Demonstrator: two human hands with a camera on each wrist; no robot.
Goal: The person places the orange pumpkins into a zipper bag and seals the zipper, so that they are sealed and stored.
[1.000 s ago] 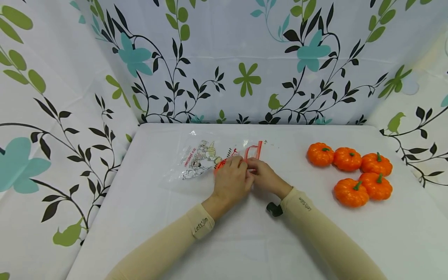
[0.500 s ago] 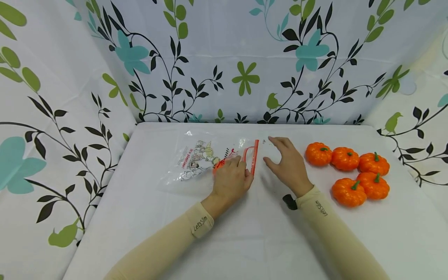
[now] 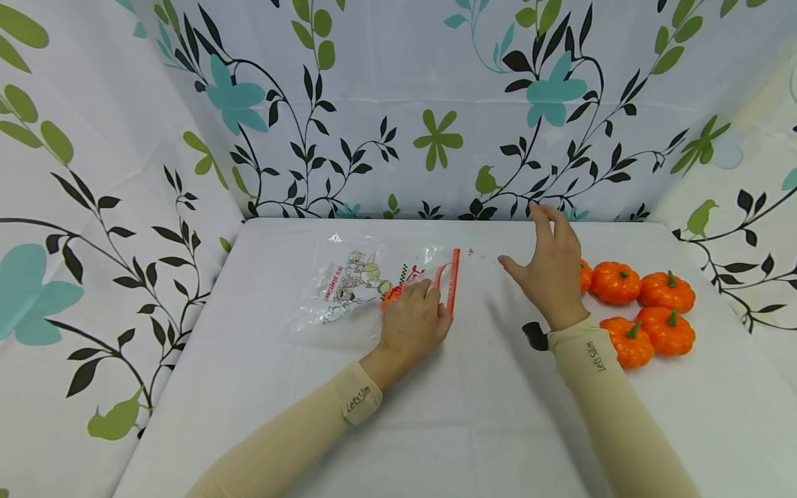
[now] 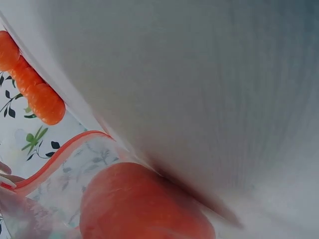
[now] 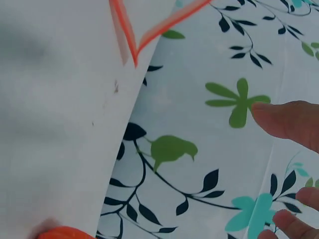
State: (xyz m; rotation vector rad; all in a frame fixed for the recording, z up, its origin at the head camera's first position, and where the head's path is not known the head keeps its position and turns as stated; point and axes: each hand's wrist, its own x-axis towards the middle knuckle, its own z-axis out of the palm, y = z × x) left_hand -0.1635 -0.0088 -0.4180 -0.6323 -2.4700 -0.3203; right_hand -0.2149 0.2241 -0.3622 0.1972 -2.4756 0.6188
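Observation:
A clear plastic zip bag [image 3: 349, 277] with a red zip edge and printed cartoon figures lies on the white table. My left hand [image 3: 411, 318] holds the bag near its mouth. In the left wrist view, fingertips [image 4: 7, 178] pinch the red edge, which arches up. A rounded orange-red shape [image 4: 139, 204] shows beside the bag film there; much of it is out of frame. My right hand [image 3: 551, 273] is raised with fingers spread and holds nothing. It is just left of several small orange pumpkins [image 3: 666, 290] with green stems, partly covering the leftmost one.
A white table [image 3: 467, 429] carries everything. A curtain [image 3: 373, 104] with leaf, flower and bird print hangs behind and at both sides. Small dark specks [image 3: 482, 254] mark the table right of the bag. A black piece [image 3: 535, 336] sits at the right wrist.
My right hand has left the bag's red edge and moved right and away toward the pumpkins, its fingers spreading. My left hand has stayed on the bag.

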